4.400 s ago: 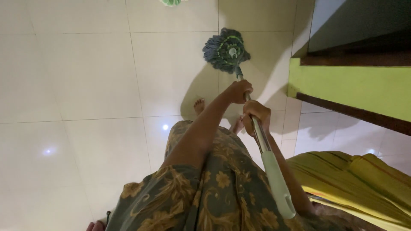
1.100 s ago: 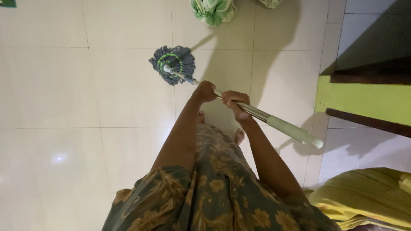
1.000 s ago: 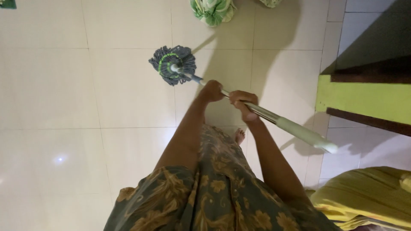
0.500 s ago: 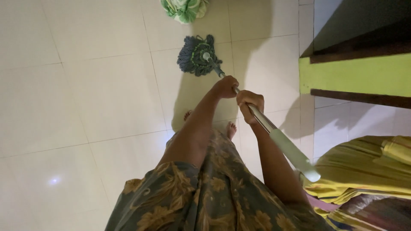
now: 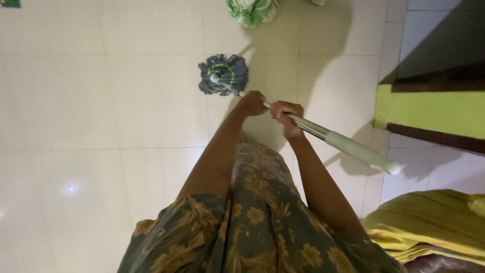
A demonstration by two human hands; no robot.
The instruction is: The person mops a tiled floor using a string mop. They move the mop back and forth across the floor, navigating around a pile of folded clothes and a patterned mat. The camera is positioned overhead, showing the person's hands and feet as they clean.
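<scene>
Head view: left hand [image 5: 252,103] and right hand [image 5: 287,116], close together, both clamp the slanted metal mop pole with pale green grip [image 5: 353,149]; its grey string mop head [image 5: 223,74] rests on the cream tiled floor [image 5: 101,101] ahead.

Grey-green dress [image 5: 257,227] with golden floral print, short sleeves, bare forearms.

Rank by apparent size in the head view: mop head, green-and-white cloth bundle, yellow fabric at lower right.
1. Yellow fabric, though it lies nearer the camera and runs out of frame.
2. Mop head.
3. Cloth bundle, cut off by the top edge, so unsure against the mop head.
</scene>
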